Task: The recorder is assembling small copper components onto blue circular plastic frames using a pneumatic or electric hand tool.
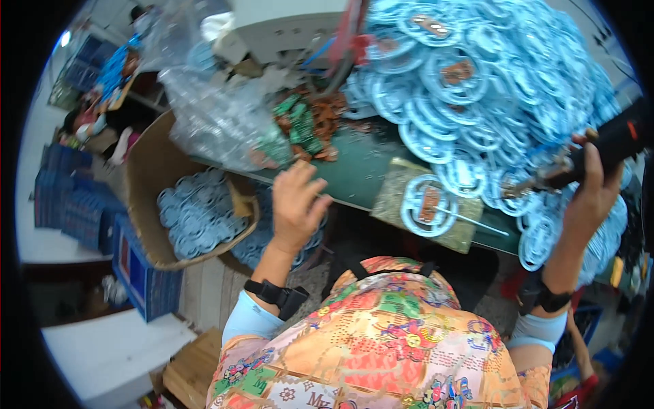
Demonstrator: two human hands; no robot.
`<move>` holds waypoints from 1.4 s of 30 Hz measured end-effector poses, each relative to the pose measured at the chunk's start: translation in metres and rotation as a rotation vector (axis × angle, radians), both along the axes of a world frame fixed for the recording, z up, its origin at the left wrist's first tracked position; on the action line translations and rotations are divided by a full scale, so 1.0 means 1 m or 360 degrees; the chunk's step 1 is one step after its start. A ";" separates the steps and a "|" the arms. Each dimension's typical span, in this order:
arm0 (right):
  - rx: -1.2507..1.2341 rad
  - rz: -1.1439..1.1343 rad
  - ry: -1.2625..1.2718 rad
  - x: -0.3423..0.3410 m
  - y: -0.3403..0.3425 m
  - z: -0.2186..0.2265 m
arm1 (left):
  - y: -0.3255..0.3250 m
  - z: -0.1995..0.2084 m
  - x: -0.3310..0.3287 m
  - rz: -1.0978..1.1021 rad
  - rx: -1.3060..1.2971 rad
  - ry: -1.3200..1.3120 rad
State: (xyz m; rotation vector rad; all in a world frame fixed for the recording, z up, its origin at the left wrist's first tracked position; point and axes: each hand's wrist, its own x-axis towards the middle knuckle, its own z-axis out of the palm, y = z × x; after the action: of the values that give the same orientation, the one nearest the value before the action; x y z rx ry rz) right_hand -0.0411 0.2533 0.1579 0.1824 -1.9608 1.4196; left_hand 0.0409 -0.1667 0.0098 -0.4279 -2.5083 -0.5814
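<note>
My right hand (594,187) is wrapped round a black cylindrical tool (599,153) with a metal tip, held over the right side of the heap. Its tip points left, towards a light-blue oval plastic frame (413,217) lying on a flat yellowish block (392,194). A copper-coloured plate (429,204) sits in the middle of this frame, and a thin pale stick (484,226) reaches out from it to the right. At the table's front edge my left hand (294,211) holds nothing, its fingers apart, near small copper-coloured pieces (329,112) and green pieces (300,123).
A big heap of light-blue oval frames (518,75) covers the right of the green table (361,170). Clear plastic bags (211,116) lie at its left end. Below stands a cardboard box (146,177) of blue parts. Blue crates (146,273) are stacked at far left.
</note>
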 end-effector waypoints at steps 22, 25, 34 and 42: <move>0.1097 0.0508 -0.1039 0.179 0.023 -0.148 | 0.068 -0.112 0.024 -0.0560 0.0282 -0.0961; 0.1159 0.0709 -0.1368 0.191 0.031 -0.161 | 0.041 -0.118 0.032 -0.0385 0.0189 -0.1222; 0.0875 0.1007 -0.1299 0.158 0.024 -0.163 | -0.074 -0.124 0.094 0.0810 0.0006 -0.1330; 0.0713 0.1736 -0.1431 0.132 -0.011 -0.143 | -0.150 -0.011 0.186 0.1686 0.0202 -0.0060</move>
State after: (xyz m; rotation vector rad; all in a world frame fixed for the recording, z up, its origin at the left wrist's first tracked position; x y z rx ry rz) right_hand 0.0906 0.2418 0.0152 1.1198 -3.1695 1.8412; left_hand 0.2266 -0.3170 -0.0014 0.9209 -2.2782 -0.2916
